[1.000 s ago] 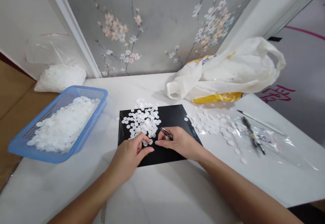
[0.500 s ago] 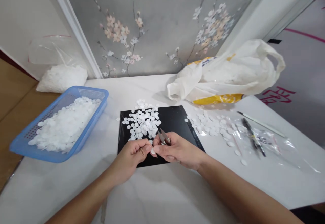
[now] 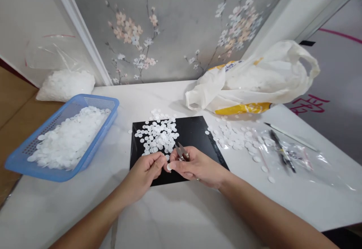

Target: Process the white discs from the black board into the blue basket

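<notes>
Over the near part of a black board (image 3: 194,132), my two hands meet almost fingertip to fingertip. My right hand (image 3: 199,168) is closed round small metal thread snips (image 3: 181,153), whose blades point away from me and stand apart. The thumb and fingers of that hand also pinch a small white disc (image 3: 169,166). My left hand (image 3: 145,171) is closed in a pinch just beside the disc; anything between its fingertips is too small or hidden. A heap of white discs (image 3: 161,136) lies on the board just beyond my hands.
At left stands a blue basket (image 3: 113,104) full of white discs, with a filled clear bag (image 3: 66,85) behind. A white and yellow plastic bag (image 3: 254,79) lies at back right. Nearer are scattered discs (image 3: 232,136), a black pen (image 3: 283,151), a white stick (image 3: 291,136) and clear plastic bags.
My hands came together, and the right one took up a white disc between thumb and finger. The snips turned so their blades point away. My left fingers went from spread to pinched.
</notes>
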Motion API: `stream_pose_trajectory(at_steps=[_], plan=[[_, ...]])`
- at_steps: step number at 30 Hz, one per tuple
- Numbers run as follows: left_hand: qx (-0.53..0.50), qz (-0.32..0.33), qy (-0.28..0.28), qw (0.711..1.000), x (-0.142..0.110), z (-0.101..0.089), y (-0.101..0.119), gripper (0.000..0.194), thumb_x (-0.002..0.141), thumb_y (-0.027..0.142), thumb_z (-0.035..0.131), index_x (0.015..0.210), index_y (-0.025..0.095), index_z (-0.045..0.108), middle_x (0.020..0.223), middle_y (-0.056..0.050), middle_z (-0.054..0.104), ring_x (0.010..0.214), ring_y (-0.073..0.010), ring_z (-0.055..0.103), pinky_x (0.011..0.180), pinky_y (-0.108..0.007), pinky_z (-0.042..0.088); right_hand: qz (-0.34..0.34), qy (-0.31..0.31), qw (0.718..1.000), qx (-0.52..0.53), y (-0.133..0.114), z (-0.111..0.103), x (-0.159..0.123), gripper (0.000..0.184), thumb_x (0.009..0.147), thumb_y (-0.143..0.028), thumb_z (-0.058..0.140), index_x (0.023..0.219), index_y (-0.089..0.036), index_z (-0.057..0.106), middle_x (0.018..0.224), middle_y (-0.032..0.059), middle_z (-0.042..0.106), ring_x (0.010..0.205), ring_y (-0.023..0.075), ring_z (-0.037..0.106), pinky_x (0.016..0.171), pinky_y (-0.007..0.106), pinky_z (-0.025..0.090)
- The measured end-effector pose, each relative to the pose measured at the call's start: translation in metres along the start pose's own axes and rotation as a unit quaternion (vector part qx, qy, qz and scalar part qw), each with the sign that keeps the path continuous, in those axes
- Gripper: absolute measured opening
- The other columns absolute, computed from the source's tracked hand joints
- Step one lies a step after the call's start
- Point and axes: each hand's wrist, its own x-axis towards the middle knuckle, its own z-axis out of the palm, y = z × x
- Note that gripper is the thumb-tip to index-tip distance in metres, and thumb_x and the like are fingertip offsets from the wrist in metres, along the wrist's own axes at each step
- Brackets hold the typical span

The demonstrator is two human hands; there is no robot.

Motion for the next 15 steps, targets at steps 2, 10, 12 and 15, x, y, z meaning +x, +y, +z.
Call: stream_pose_trajectory(at_steps=[2, 10, 12, 15], plan=[[0.043, -0.002, 0.022, 0.999, 0.0007, -0.0041, 0.0001, 0.046, 0.088, 0.052, 0.04, 0.061, 0.017, 0.051, 0.053, 0.006, 0.031, 0.051, -0.0094, 0.027, 0.048, -0.023, 0.019, -0.002, 0.006, 1.0, -0.002, 0.0006, -0.0006, 0.0003, 0.037, 0.066, -0.042, 0.077, 0.076, -0.017, 0.051, 0.048, -0.0109, 0.039, 0.041, 0.0023, 0.023, 0.04, 0.02, 0.013], [0.024, -0.018, -0.012, 0.999, -0.001, -0.0092, -0.0019, 0.033, 0.09, 0.049, 0.04, 0.085, 0.019, 0.053, 0.06, 0.007, 0.028, 0.053, -0.0097, 0.021, 0.048, -0.023, 0.017, -0.021, 0.034, 0.999, -0.027, 0.0048, -0.0016, 0.004, 0.033, 0.069, -0.041, 0.074, 0.076, -0.016, 0.054, 0.052, -0.0088, 0.043, 0.04, 0.0018, 0.024, 0.039, 0.02, 0.014], [0.03, -0.009, -0.023, 0.999, -0.0015, -0.0066, -0.0021, 0.037, 0.092, 0.051, 0.035, 0.08, 0.019, 0.05, 0.06, 0.007, 0.024, 0.053, -0.0103, 0.02, 0.048, -0.024, 0.017, -0.022, 0.039, 0.998, -0.036, 0.0046, 0.0004, 0.0045, 0.033, 0.069, -0.042, 0.074, 0.076, -0.016, 0.054, 0.053, -0.0085, 0.044, 0.04, 0.0017, 0.024, 0.038, 0.02, 0.014], [0.028, -0.016, -0.024, 0.999, -0.0016, -0.0037, -0.0026, 0.04, 0.091, 0.054, 0.032, 0.08, 0.019, 0.049, 0.06, 0.007, 0.023, 0.053, -0.0106, 0.02, 0.048, -0.024, 0.018, -0.02, 0.049, 0.997, -0.049, 0.0049, 0.0035, 0.0052, 0.035, 0.069, -0.044, 0.074, 0.076, -0.016, 0.054, 0.053, -0.0083, 0.045, 0.04, 0.0019, 0.024, 0.038, 0.019, 0.014]])
